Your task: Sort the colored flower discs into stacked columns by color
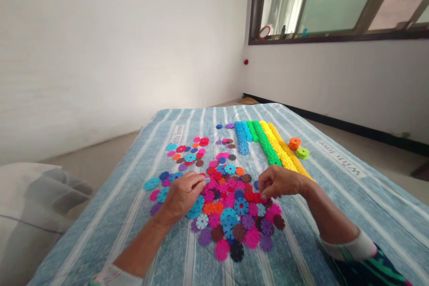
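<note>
A loose heap of flat notched plastic discs (229,183) in pink, red, blue, purple, orange, brown and black lies on the striped cloth. Over the heap's left side is my left hand (182,194), closed, with a light blue disc (206,180) edge-on between thumb and fingertips. My right hand (279,181) is closed at the heap's right edge, its fingertips pointing down near some red discs (254,197). Whatever lies between those fingertips, if anything, cannot be made out.
Behind my right hand run long rows of yellow discs (278,149), green discs (264,143) and blue discs (241,138). An orange stack (295,144) and a lime stack (302,153) stand to their right. A smaller mixed group (190,157) lies farther left on the blue striped cloth (130,187).
</note>
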Tool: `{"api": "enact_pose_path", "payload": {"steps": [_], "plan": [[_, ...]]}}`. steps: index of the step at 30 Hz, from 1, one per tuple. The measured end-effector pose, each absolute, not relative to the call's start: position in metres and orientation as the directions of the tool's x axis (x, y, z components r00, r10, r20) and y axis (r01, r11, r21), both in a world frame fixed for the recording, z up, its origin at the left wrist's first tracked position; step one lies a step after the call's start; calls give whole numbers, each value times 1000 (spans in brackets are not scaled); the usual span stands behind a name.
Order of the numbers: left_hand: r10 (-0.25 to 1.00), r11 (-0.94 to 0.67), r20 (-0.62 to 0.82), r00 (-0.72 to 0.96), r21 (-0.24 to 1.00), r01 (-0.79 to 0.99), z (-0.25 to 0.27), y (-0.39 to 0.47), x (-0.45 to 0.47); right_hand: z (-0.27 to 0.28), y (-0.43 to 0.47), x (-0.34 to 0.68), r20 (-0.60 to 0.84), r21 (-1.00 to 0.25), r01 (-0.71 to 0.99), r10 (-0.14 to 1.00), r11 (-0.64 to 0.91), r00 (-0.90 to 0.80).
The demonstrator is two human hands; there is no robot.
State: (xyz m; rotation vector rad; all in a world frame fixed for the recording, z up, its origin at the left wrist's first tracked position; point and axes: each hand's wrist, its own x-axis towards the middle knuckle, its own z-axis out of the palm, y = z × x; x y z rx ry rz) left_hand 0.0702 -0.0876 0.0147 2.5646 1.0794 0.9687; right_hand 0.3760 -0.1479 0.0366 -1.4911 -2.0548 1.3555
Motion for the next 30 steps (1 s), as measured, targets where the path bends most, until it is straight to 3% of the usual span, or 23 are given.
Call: {"api": "enact_pose_path", "payload": {"steps": [5, 9, 12, 18, 21, 26, 30], "plan": [[675, -737, 468, 570, 406, 540, 12, -95, 78, 39, -158, 358, -262, -602, 750, 819, 274, -510], [666, -746, 439, 603, 404, 530, 9, -99, 81, 40, -164, 347, -266, -442, 846, 857, 300, -442], [673, -739, 415, 613, 412, 533, 8, -99, 82, 39, -165, 346, -237, -411, 854, 868, 318, -437], [686, -727, 391, 614, 414, 548, 8, -98, 82, 30, -157, 350, -194, -553, 784, 870, 284, -453], [687, -725, 387, 615, 418, 547, 9, -99, 82, 22, -153, 353, -201, -670, 717, 883, 192, -424], [682, -729, 387, 621, 425, 537, 11, -100, 82, 14, -149, 358, -236, -863, 504, 914, -40, -331], [710, -699, 395, 583, 492, 519, 12, -101, 83, 13, -146, 353, -147, -935, 350, 962, -59, -230]]}}
